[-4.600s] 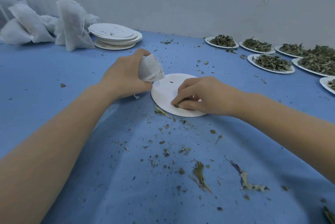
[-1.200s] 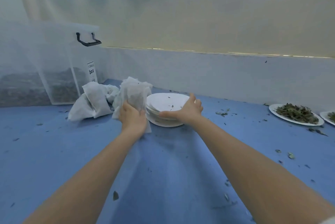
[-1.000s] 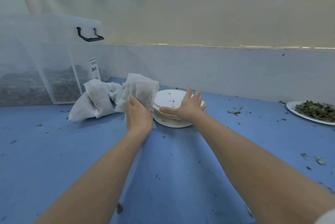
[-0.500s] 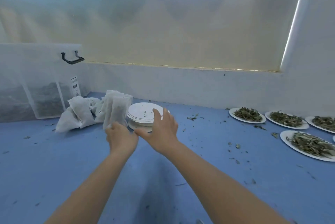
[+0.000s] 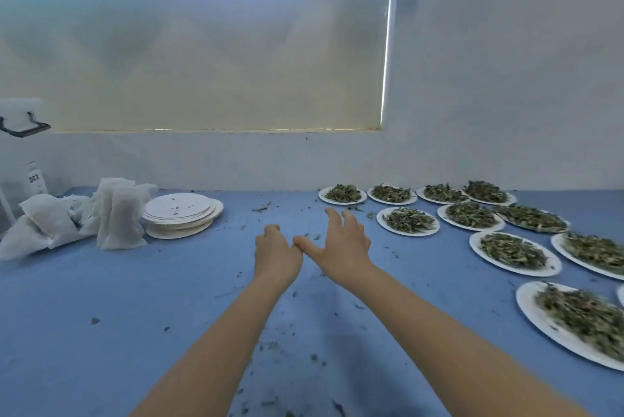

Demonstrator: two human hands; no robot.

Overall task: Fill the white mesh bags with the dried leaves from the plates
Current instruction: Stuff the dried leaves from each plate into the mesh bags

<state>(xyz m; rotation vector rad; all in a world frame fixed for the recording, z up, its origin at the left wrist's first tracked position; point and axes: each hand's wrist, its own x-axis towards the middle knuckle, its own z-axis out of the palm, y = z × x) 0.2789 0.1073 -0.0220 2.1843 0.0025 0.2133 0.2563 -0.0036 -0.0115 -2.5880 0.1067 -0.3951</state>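
Observation:
Several filled white mesh bags [image 5: 118, 214] lean in a pile at the far left of the blue table. Beside them stands a stack of used white plates [image 5: 180, 214]. Several plates heaped with dried leaves [image 5: 408, 221] fill the right side. My left hand [image 5: 275, 253] hovers over the table's middle with loosely curled fingers and holds nothing. My right hand [image 5: 341, 244] is beside it, fingers spread and pointing toward the nearest leaf plate, touching nothing.
A clear storage box with a black handle [image 5: 23, 126] stands at the far left edge. Leaf crumbs are scattered over the blue tablecloth [image 5: 202, 298]. A white wall runs along the table's back edge.
My left hand let go of the filled bag, which now stands with the pile. Both hands drew back from the plate stack and shifted right as the view turned toward the leaf plates.

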